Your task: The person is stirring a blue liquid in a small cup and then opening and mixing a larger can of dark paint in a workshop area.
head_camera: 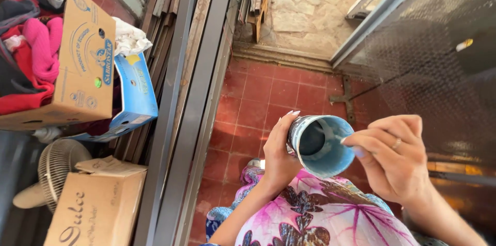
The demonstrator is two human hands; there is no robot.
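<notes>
Left hand (279, 149) wrapped around the side of a cylindrical tin can with a pale blue painted rim and dark inside (319, 144), fingers curled behind it, thumb side toward the body, gripping it firmly. Can held in mid-air over the lap, tipped so that its open mouth faces up toward the camera. Right hand (393, 157) bunched at the can's right rim, fingertips (353, 145) pinched together and touching the blue edge; closed, but whether anything small sits between the fingers cannot be told. Thin ring (397, 144) on one finger of that hand.

Directly below the hands, a pink, white and dark leaf-patterned garment (320, 215) over the lap. Beneath and beyond, a red square-tiled floor (258, 96), running up to a rough pale stone wall (305, 3). To the right, a grey metal-framed panel of dark wire mesh (429, 60). To the left, long grey metal bars (194, 96) leaning lengthwise beside the tiles. Further left, a brown cardboard box stuffed with pink and red clothes (82, 70), a blue cardboard box (137, 91) just beside it, a white round fan grille (54, 166) lower down, and another brown cardboard box (98, 204) near the bottom edge.
</notes>
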